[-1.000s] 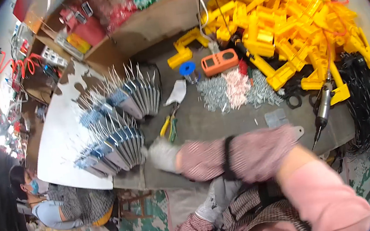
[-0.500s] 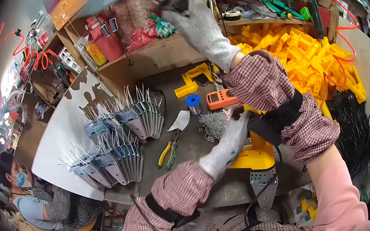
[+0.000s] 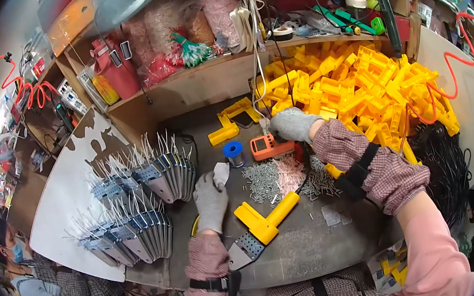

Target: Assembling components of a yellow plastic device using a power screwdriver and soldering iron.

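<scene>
One yellow housing [image 3: 263, 229] with one metal plate [image 3: 246, 250] lies on the dark table [image 3: 304, 261], its long axis slanting: plate near left, handle far right. The left hand [image 3: 211, 203] bends its fingers at one white scrap [image 3: 222, 174]; I cannot tell whether they pinch it. Beyond sit one blue spool [image 3: 233, 153] and one orange meter [image 3: 272, 147]; the right hand [image 3: 294, 125] curls beside the meter, its grip hidden.

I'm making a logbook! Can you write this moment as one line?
left hand: at white scrap; right hand: at meter; front yellow part: on table; spool: left of meter
</scene>
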Demonstrator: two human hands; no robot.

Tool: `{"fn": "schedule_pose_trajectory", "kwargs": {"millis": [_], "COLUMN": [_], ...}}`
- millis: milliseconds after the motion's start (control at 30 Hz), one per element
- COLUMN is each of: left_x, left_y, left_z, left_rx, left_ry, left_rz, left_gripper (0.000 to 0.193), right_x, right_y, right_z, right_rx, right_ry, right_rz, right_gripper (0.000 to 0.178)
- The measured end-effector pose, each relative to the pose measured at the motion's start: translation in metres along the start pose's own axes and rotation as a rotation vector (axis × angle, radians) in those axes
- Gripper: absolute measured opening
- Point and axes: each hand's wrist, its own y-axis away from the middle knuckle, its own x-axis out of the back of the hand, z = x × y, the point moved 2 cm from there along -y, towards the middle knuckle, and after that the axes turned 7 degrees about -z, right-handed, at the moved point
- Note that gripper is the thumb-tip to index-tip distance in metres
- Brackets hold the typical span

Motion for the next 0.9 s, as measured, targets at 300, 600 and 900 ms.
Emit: {"fn": "schedule_pose_trajectory", "kwargs": {"millis": [300,600,900], "left_x": [-0.011,0.037,0.088], "left_y": [-0.018,-0.009,0.042], "left_z": [-0.041,0.007,0.055], "left_rx": [-0.033,0.450,0.133], "left_ry": [-0.036,1.398,1.146], "left_rz": [-0.057,-0.072,-0.015], "left_gripper": [0.021,0.020,0.025], "right_x": [0.004,-0.003,-0.018], "right_y": [-0.006,-0.022,0.034], "right_z": [0.002,0.010,-0.162], "right_rx": [-0.124,-0.156,0.200], "right_ry": [0.047,0.111,-1.180], "right_rz": [-0.056,-0.186,0.468], "right_gripper": [0.017,0.021,0.028]}}
